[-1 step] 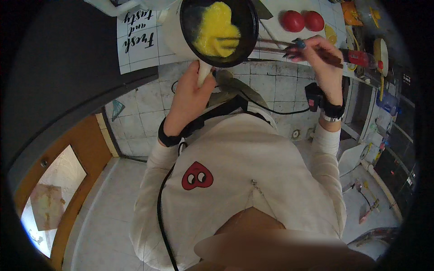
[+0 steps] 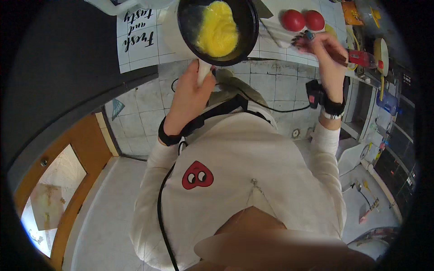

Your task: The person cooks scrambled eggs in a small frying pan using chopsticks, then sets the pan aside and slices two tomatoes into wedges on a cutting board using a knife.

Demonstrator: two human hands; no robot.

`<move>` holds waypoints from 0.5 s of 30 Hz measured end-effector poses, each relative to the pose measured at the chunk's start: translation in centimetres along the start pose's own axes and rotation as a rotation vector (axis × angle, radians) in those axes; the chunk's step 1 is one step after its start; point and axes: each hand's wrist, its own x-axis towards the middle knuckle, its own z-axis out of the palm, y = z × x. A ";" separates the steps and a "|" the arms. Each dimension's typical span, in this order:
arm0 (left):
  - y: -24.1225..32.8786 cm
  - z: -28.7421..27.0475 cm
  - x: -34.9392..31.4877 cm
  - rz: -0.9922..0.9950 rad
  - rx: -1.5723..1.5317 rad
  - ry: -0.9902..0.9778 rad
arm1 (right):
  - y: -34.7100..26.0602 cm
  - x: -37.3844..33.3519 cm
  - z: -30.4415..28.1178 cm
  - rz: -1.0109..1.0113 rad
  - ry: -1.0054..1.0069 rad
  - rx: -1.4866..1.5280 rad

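Note:
In the far middle, a pan (image 2: 248,34) with a black inside and a pale outer wall holds soft yellow egg (image 2: 219,34). My left hand (image 2: 192,92) is wrapped round its white handle (image 2: 204,72). To the right, my right hand (image 2: 330,54) is closed on a pair of brown chopsticks (image 2: 339,58); their back ends show by the palm, and their tips are hard to make out. These fingers are apart from the pan, just in front of two red tomatoes (image 2: 293,21) on a white board (image 2: 276,27).
A bottle (image 2: 361,58) with a red label lies right of my right hand. Printed white tiles cover the counter (image 2: 140,54). A black cable (image 2: 266,108) hangs between my wrists. Far left stands a wooden door (image 2: 97,140).
My right hand has drawn the chopsticks out of the egg and moved slightly right. The egg now lies smoother and more spread. My left hand keeps its hold on the pan handle.

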 end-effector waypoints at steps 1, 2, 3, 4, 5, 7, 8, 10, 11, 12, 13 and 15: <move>0.0 0.1 0.0 -0.005 0.003 0.002 | 0.1 0.1 -0.1 0.012 -0.069 -0.105; 0.0 0.1 0.0 0.029 0.035 0.008 | 0.2 -0.1 0.0 0.027 -0.102 -0.200; 0.0 0.2 -0.1 0.064 0.066 0.019 | 0.2 0.0 0.0 0.039 -0.138 -0.296; -0.1 0.3 -0.1 0.097 0.086 0.024 | 0.2 -0.2 0.2 0.171 -0.298 -0.003; -0.1 0.4 -0.1 0.072 0.087 0.028 | 0.2 -0.1 0.2 0.104 -0.133 -0.065; -0.1 0.6 -0.2 0.001 0.070 0.028 | 0.0 -0.2 0.4 0.019 0.057 -0.023; -0.1 0.6 -0.2 0.048 0.069 0.026 | -0.1 -0.1 0.4 0.085 -0.041 -0.043; -0.1 0.8 -0.2 0.129 0.047 0.045 | -0.4 -0.2 0.3 0.138 -0.314 -0.002; -0.1 0.8 -0.2 0.095 0.055 0.040 | -0.5 -0.3 0.3 0.076 -0.268 0.078; 0.0 0.8 -0.3 0.051 0.060 0.022 | -0.6 -0.2 0.3 -0.011 -0.084 -0.135; 0.0 0.8 -0.3 0.010 0.063 0.015 | -0.7 -0.3 0.3 -0.007 -0.135 -0.150; 0.1 0.7 -0.3 0.004 0.089 0.012 | -0.8 -0.3 0.3 0.033 -0.276 -0.143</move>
